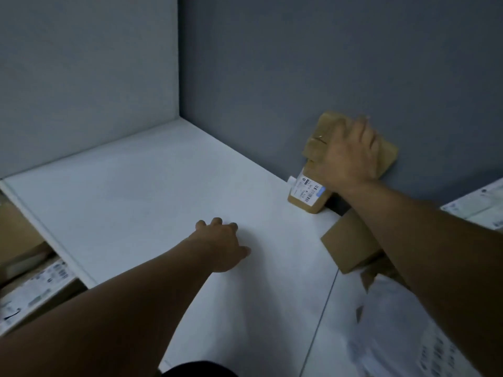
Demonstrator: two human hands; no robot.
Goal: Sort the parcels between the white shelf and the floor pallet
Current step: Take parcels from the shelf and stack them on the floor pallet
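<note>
1. A brown paper parcel [325,130] is seen at the far right of the white shelf [136,200], stood tilted on one end with its upper part leaned against the grey wall [299,63].
2. A white shipping label [307,190] with barcodes is carried on the parcel's lower, nearer end.
3. The parcel's upper half is gripped by the right hand [348,156]: the palm is laid over its face and the fingers are curled over its far edge, though they are blurred.
4. The left hand [220,243] is rested palm down on the shelf top near the middle, well apart from the parcel; its fingers are slightly spread and bent, and nothing is held.
5. A white side panel [81,63] is stood at the far left and is met by the wall in a corner.
6. To the right of the shelf top, a plain cardboard box [348,246] is partly hidden under the right forearm, with a white poly mailer [394,322] nearer.
7. Below the shelf's left edge, labelled parcels [35,289] can be dimly made out
</note>
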